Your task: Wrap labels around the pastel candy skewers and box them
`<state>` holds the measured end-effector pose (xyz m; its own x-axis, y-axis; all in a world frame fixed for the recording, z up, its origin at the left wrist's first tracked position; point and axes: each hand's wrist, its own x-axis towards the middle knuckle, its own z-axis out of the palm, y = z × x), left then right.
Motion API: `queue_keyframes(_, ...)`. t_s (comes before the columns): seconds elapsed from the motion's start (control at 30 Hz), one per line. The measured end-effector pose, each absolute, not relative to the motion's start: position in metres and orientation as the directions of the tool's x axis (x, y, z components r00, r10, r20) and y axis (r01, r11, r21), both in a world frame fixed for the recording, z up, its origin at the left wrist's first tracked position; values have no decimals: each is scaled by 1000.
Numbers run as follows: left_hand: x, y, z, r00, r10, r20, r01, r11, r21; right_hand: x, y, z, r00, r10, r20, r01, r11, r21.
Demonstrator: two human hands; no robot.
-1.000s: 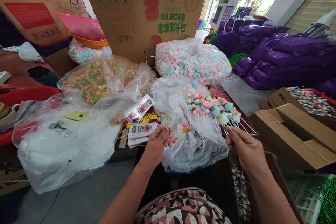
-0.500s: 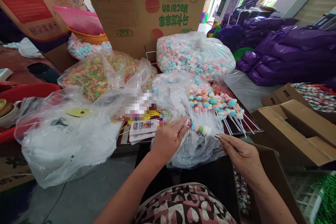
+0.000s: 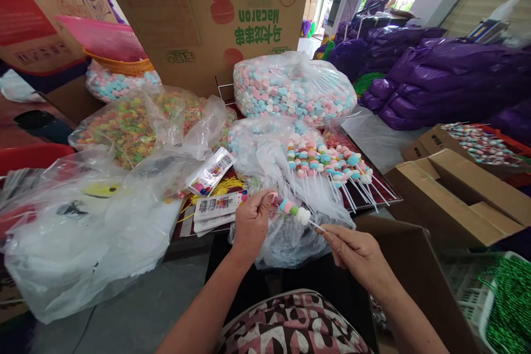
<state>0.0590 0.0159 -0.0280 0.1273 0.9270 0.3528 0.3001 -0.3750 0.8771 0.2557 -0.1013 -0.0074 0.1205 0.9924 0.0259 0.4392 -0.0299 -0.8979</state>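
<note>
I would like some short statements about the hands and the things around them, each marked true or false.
1. The right hand pinches the white stick of a candy skewer. True.
2. The left hand rests on the purple bags. False: it is at the skewer's other end.
3. The word "Macaron" reads upright. False: it is upside down on the cardboard box.
4. A bag of pink, blue and white candy lies behind the other skewers. True.

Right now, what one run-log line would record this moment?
left fingers: closed at candy end of skewer | right fingers: pinching its stick | beside left: packets | beyond: more skewers, candy bag
</note>
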Motion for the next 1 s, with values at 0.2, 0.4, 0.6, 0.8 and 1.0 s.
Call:
queue_keyframes(0.2,56,10,-31,155,876,456,391,-479,786,241,-107,-4,1,977,-213,241,-207,-948)
queue_keyframes(0.4,60,8,-29,187,916,354,253,-393,884,232,-98,-7,38,971,-234,212,-237,-948)
queue_keyframes(0.6,53,7,-31,256,961,101,127,-137,982,246,-98,-17,276,954,-114,107,-148,-983)
queue_keyframes(0.8,48,7,-24,367,930,-7,232,-84,969,261,-97,-21,466,876,-127,-90,-95,-991)
queue_keyframes(1.0,70,50,5,527,838,139,569,-470,675,257,-95,-15,502,852,-152,-154,-86,-984)
